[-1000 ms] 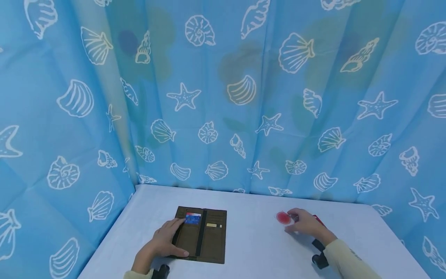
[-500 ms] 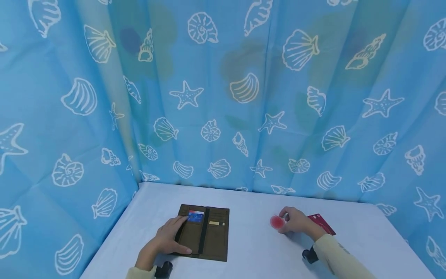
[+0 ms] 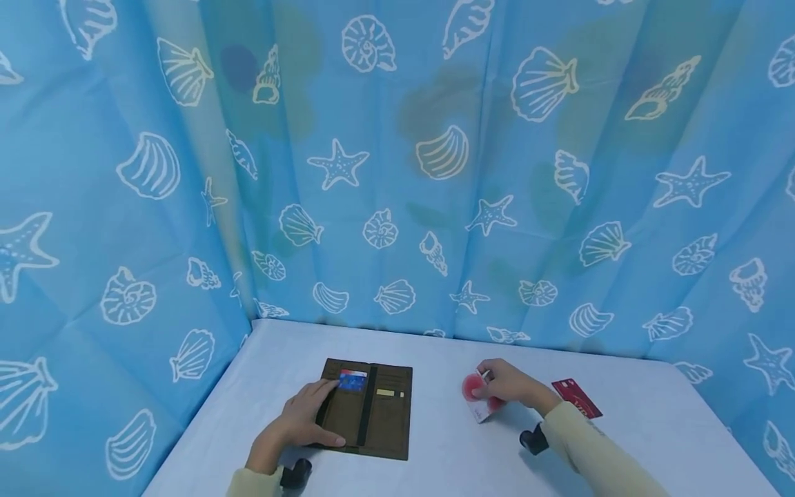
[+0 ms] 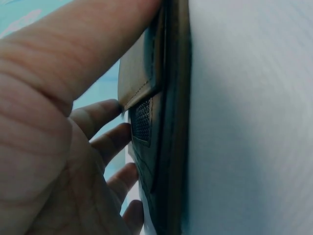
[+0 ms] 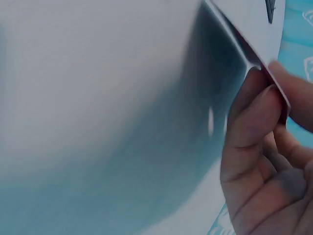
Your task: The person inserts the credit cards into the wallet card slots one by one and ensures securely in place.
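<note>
A brown bifold wallet lies spread out on the white table, a blue card tucked in a slot of its left half. My left hand rests on the wallet's left side, fingers spread and thumb near the lower edge. In the left wrist view, the fingertips touch the side of the wallet. To the right, my right hand pinches a white card with red circles between thumb and fingers. The right wrist view shows this card nearly edge-on, tilted over the tabletop.
A red card lies on the table behind the right forearm. The white table ends at a blue curtain with white shell prints, which closes off the back and left.
My right hand has moved left with the white card, away from the red card and toward the wallet, turning the card more upright. The left hand stays on the wallet; the view shifted slightly.
</note>
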Demonstrator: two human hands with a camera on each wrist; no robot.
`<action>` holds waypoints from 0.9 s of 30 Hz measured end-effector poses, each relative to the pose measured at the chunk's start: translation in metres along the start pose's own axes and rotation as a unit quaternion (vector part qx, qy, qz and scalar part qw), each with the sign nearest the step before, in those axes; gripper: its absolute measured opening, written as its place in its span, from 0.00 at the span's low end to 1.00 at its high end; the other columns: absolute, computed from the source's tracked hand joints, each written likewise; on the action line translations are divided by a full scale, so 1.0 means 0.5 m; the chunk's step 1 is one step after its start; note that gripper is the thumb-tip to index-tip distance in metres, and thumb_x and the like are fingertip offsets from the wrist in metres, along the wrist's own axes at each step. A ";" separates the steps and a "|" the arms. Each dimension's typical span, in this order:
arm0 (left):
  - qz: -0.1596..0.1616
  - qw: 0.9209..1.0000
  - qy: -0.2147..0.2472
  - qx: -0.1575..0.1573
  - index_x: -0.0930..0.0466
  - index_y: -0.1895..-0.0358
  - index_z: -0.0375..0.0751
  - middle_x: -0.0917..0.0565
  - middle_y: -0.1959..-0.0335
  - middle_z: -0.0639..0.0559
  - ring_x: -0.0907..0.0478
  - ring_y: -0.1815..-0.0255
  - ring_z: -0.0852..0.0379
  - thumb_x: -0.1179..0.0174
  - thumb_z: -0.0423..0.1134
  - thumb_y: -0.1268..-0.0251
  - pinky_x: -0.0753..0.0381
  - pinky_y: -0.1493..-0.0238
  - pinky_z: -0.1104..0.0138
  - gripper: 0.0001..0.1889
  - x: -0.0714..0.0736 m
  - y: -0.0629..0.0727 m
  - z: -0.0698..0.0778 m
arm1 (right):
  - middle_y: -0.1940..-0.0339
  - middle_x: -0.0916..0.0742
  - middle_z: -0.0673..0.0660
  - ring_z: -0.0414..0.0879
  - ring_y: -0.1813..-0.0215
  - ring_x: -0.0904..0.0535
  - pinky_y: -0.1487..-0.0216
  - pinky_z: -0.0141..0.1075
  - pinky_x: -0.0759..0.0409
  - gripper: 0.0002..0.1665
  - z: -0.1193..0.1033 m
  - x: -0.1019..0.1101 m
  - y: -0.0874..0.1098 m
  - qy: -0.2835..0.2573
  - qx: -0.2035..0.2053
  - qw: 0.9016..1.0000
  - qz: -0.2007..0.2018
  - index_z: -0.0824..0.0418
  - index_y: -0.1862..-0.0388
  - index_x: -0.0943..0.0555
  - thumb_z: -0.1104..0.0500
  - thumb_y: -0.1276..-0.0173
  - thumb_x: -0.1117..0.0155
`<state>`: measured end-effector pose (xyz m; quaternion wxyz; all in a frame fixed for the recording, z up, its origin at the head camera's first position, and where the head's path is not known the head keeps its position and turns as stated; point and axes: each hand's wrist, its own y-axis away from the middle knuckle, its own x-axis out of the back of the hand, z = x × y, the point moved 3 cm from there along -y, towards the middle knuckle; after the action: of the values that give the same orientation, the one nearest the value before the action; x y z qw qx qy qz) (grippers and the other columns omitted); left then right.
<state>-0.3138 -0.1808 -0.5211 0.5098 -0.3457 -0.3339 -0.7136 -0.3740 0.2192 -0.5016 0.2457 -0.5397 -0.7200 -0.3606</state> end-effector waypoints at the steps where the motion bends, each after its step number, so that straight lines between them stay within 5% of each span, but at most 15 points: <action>1: 0.002 1.000 0.002 0.001 0.40 0.25 0.43 0.36 0.26 0.40 0.41 0.26 0.38 0.21 0.60 0.62 0.41 0.31 0.33 0.58 0.000 -0.001 0.000 | 0.56 0.18 0.57 0.48 0.58 0.22 0.60 0.40 0.14 0.30 -0.006 -0.004 -0.006 -0.013 0.002 1.000 0.002 0.62 0.43 0.25 0.56 0.42 0.24; 8: 0.005 1.000 0.008 0.007 0.39 0.26 0.44 0.34 0.27 0.41 0.40 0.27 0.39 0.20 0.58 0.64 0.41 0.31 0.33 0.58 -0.006 -0.003 -0.004 | 0.61 0.20 0.58 0.48 0.64 0.21 0.63 0.39 0.13 0.30 -0.057 -0.044 -0.040 -0.115 0.024 0.993 0.016 0.61 0.36 0.28 0.64 0.38 0.33; 18: 0.011 1.000 0.002 -0.018 0.39 0.26 0.44 0.34 0.28 0.42 0.39 0.27 0.40 0.21 0.60 0.62 0.39 0.32 0.34 0.57 0.004 -0.010 0.005 | 0.61 0.19 0.58 0.48 0.63 0.21 0.63 0.39 0.12 0.31 -0.134 -0.078 -0.079 -0.186 0.086 0.978 0.027 0.58 0.33 0.28 0.66 0.35 0.34; 27: 0.008 1.000 0.007 -0.003 0.39 0.26 0.44 0.34 0.28 0.42 0.39 0.27 0.40 0.21 0.60 0.63 0.41 0.31 0.33 0.57 -0.002 -0.007 -0.004 | 0.61 0.19 0.59 0.48 0.66 0.20 0.63 0.38 0.14 0.31 -0.178 -0.132 -0.123 -0.204 0.109 0.973 0.022 0.58 0.31 0.29 0.65 0.33 0.36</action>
<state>-0.3172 -0.1812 -0.5234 0.5166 -0.3448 -0.3255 -0.7129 -0.4161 0.1003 -0.5112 0.1588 -0.5873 -0.7781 -0.1563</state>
